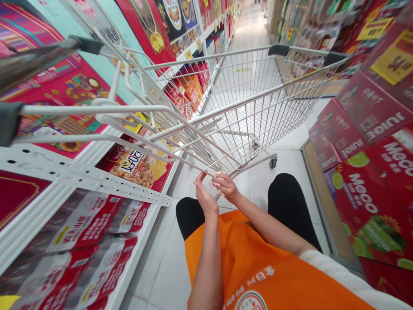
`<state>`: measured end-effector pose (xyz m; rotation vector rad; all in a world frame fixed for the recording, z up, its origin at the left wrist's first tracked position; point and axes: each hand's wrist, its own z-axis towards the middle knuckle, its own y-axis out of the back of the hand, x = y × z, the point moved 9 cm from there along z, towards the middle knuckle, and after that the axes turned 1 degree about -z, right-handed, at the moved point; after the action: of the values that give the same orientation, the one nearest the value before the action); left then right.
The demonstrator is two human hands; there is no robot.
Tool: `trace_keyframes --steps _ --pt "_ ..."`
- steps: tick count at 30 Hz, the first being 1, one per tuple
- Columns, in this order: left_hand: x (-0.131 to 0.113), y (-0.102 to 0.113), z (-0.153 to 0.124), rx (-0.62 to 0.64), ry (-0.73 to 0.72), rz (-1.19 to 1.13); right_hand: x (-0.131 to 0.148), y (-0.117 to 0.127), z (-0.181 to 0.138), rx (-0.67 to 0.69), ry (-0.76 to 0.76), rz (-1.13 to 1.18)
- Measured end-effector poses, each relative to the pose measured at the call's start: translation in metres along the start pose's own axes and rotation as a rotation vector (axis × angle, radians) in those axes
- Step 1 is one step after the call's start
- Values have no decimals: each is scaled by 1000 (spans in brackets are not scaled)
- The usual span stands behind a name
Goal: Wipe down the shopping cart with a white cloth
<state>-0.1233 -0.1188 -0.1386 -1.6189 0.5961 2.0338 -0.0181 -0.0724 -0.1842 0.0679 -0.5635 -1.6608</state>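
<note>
A silver wire shopping cart [238,107] stands tilted across the view, its basket holding nothing I can see. My left hand [206,196] is at the lower corner of its frame, fingers curled round a metal bar. Right beside it, my right hand [226,187] is closed and pressed against the same part of the frame. A bit of something white and crumpled, like a wipe, shows between the right fingers; most of it is hidden. The cart's handle end reaches to the left, and a caster wheel [273,161] touches the floor.
Shelves [142,249] with shrink-wrapped red-labelled bottles and boxed goods line the left. Stacked red Meco cartons [364,193] and maroon boxes [345,125] rise close on the right. A tiled aisle [248,26] runs ahead. My black-clad knees flank an orange apron [258,267].
</note>
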Motion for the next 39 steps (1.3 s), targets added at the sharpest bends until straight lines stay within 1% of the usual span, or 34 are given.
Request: trace_keyframes --steps 2,3,4,6,7,8,10,12,15,17,21,23,24,26,28,30,33,36,39 --pt "-23 10 -9 -140 -169 111 -5 5 -8 45 -12 -2" --pt "-38 11 -14 -181 -275 164 -8 9 -8 52 -21 -10" --pt "-52 5 -18 -168 -373 209 -11 14 -5 40 -31 -24" --pt "-70 -18 -20 -3 -494 273 -17 22 7 -10 -46 -56" --pt "-75 -30 -18 82 -513 303 -20 22 13 -29 -45 -67" --pt "-77 -38 -15 138 -521 334 -22 21 19 -39 -37 -74" --pt "-77 -49 -8 194 -507 397 -26 17 21 -54 -1 -87" --pt "-72 -54 -1 237 -475 428 -30 15 12 -79 15 -98" --pt "-62 -57 4 314 -426 432 -39 18 -8 -90 -38 -68" --pt "-59 -59 4 339 -411 451 -41 21 -9 -84 -64 -41" --pt "-60 -63 4 340 -390 500 -31 17 21 -51 -14 -72" --pt "-61 -65 3 347 -389 510 -32 12 31 -33 -35 -116" --pt "-62 -65 3 349 -392 514 -33 11 30 -40 -48 -127" --pt "-61 -65 2 346 -403 523 -35 14 19 -68 -56 -120" --pt "-61 -64 2 336 -425 546 -35 21 2 -102 -50 -94" --pt "-61 -63 2 327 -454 578 -36 29 -7 -108 -53 -80" --pt "-62 -62 3 302 -488 604 -36 36 3 -116 -66 -90" --pt "-64 -59 4 302 -488 603 -39 33 21 -140 -59 -114" --pt "-65 -56 4 335 -466 584 -44 27 17 -105 -59 -138"
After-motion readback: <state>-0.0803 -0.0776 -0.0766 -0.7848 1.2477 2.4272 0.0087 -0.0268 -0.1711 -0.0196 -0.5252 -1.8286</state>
